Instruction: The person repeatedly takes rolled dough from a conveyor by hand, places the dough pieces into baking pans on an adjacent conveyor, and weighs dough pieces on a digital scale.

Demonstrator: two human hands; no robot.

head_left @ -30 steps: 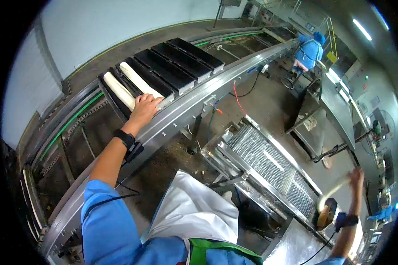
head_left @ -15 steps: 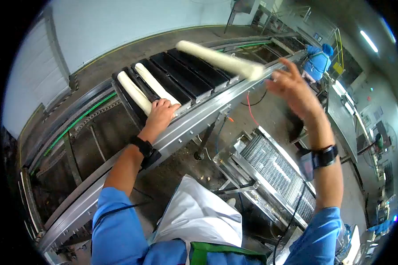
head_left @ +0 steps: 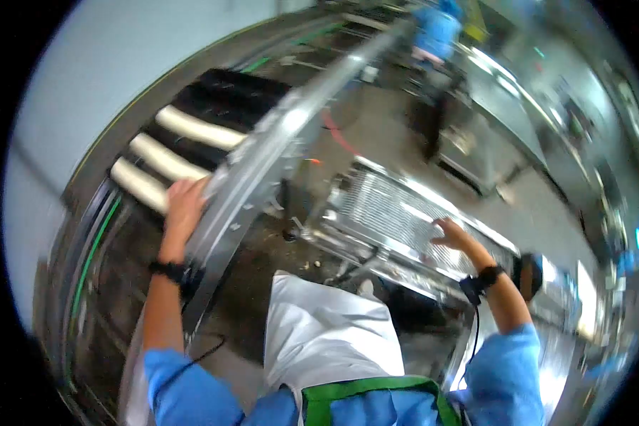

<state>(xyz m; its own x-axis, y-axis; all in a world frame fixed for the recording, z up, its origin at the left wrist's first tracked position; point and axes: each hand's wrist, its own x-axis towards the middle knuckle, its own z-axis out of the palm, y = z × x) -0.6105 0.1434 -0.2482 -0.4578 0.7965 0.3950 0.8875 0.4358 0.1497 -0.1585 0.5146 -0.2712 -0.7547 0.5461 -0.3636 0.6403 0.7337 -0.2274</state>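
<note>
Three pale dough strips lie side by side in black pans (head_left: 220, 99) on the conveyor at the left. My left hand (head_left: 184, 202) rests at the near ends of the first dough strip (head_left: 140, 186) and the middle dough strip (head_left: 167, 157); motion blurs its fingers. The third dough strip (head_left: 200, 128) lies farther along, away from the hand. Over the metal mesh belt (head_left: 405, 209) hangs my right hand (head_left: 453, 234), its fingers apart and holding nothing.
The conveyor's steel rail (head_left: 263, 160) runs from the lower left to the top. A person in blue (head_left: 437, 32) stands at the far end. Metal tables (head_left: 500, 113) stand at the upper right, and a dark-ended machine part (head_left: 529, 277) lies beyond my right wrist.
The dough strip that was at my right hand now lies in the third pan. My right hand has moved back over the mesh belt. The view has turned right.
</note>
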